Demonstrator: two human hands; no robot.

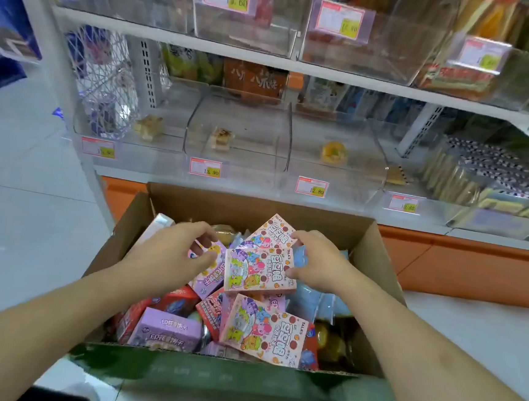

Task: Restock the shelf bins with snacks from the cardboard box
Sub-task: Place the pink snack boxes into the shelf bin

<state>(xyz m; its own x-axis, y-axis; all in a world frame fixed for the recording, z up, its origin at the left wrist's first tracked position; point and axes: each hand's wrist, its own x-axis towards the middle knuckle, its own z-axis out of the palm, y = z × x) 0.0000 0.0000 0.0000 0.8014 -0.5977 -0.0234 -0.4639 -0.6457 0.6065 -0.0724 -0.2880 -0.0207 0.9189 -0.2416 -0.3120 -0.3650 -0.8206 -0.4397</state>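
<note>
Near flap of the box (pixel 209 377), green-printed, sits closest to me; the box stands on the floor below the bins (pixel 236 140). Inside, jumbled snacks. My left hand (pixel 172 253) hovers over a purple carton (pixel 211 267), fingers curled, no firm grip that I can tell. My right hand (pixel 317 259) pinches the right edge of the top pink carton (pixel 258 270), thumb on its face. That carton lies between both hands, long axis roughly left-right, right hand nearer. Readable: "TALA'S" on the pink cartons. Price tags (pixel 311 187) on the bins read 12.80, 13.90, 10.80. Bins lie straight ahead and above, nearly empty.
</note>
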